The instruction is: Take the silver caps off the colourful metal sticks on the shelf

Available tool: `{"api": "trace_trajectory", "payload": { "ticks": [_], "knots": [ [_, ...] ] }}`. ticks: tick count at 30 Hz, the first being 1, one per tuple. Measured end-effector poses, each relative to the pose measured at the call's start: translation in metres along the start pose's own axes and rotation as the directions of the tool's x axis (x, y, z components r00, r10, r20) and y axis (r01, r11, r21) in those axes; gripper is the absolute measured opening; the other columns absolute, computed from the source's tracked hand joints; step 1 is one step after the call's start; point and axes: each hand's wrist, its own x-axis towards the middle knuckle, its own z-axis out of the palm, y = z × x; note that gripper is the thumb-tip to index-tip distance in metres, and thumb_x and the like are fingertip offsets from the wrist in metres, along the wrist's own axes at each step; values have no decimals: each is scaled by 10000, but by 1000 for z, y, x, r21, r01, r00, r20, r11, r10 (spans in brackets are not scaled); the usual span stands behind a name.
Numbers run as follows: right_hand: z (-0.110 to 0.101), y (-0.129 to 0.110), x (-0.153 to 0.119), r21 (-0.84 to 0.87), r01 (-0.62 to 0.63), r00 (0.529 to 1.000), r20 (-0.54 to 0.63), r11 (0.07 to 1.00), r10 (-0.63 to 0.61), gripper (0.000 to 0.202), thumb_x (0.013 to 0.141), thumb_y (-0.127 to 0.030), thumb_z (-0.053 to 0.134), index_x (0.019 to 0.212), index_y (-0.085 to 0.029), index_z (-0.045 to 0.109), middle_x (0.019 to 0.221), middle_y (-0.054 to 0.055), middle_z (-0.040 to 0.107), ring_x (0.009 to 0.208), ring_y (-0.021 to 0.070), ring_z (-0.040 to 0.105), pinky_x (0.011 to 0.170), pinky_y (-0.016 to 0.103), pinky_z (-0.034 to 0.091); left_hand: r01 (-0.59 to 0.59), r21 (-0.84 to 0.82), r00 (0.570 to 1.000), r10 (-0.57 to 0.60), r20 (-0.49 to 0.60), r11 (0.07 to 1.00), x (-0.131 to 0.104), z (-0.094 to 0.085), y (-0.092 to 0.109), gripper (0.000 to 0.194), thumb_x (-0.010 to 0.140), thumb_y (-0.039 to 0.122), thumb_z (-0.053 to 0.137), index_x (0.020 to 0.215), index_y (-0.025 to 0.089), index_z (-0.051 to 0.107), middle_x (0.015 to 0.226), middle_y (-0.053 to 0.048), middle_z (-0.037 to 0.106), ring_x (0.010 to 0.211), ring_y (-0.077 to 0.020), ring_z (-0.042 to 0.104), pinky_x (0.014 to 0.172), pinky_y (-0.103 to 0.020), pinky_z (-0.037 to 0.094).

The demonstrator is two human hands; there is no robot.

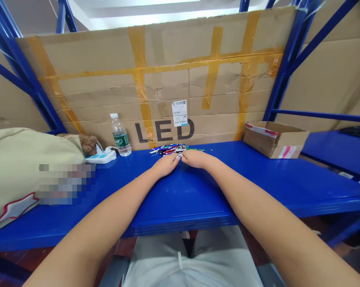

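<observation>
A loose pile of slim, shiny, pen-like sticks [168, 149] in blue, red, green and silver lies at the back of the blue table [180, 199], near the cardboard. Both arms stretch forward to its near edge. My left hand [165, 165] is closed, its fingertips against a small silvery piece [180, 154]. From the other side my right hand [198, 158] is closed too, its fingers curled at the same spot. The two hands almost touch. What exactly the fingers grip is too small and partly hidden.
A water bottle [121, 137] and a white power strip [102, 158] stand left of the pile. A pale green bag [24, 163] covers the table's left end. An open cardboard box [272, 141] sits at right. A taped cardboard sheet [108, 95] closes off the back.
</observation>
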Motion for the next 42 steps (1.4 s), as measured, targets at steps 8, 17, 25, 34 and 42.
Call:
{"api": "trace_trajectory", "payload": {
  "ticks": [8,17,25,34,42],
  "knots": [
    [-2,-4,-2,-112,-19,1000,12,994,20,364,896,-287,322,987,-125,635,1038,159,672,894,284,631,699,357,458,-25,-125,998,18,-61,992,2,0,-3,315,943,312,318,904,170,596,971,-61,672,902,-211,603,827,-324,458],
    [0,-4,2,-122,-40,999,-6,992,40,392,899,-307,319,1013,-113,640,1047,171,671,904,292,637,739,377,474,8,-316,997,-32,-70,949,3,-2,-2,319,924,319,346,867,152,611,966,-71,672,922,-223,594,874,-360,441],
    [5,4,3,113,78,994,-83,991,-69,410,952,-309,265,1090,-141,613,1164,138,636,1020,243,593,876,342,427,11,-376,992,-58,-116,927,4,-4,-4,311,925,322,359,912,141,612,975,-70,669,928,-215,595,877,-349,440],
    [13,9,7,112,23,989,-145,993,-6,400,946,-328,285,1026,-134,626,1104,133,656,965,241,606,809,310,428,-64,-244,991,33,-126,968,3,-2,-3,304,930,302,347,1011,178,613,1084,-56,661,1020,-218,590,927,-354,439],
    [12,-2,7,23,-112,983,-146,993,114,388,925,-329,292,978,-130,620,1033,148,671,903,266,628,724,319,435,34,-151,993,-50,-106,988,2,0,6,263,892,216,391,1043,176,602,1098,-77,662,1008,-232,607,879,-346,470]
  ]
}}
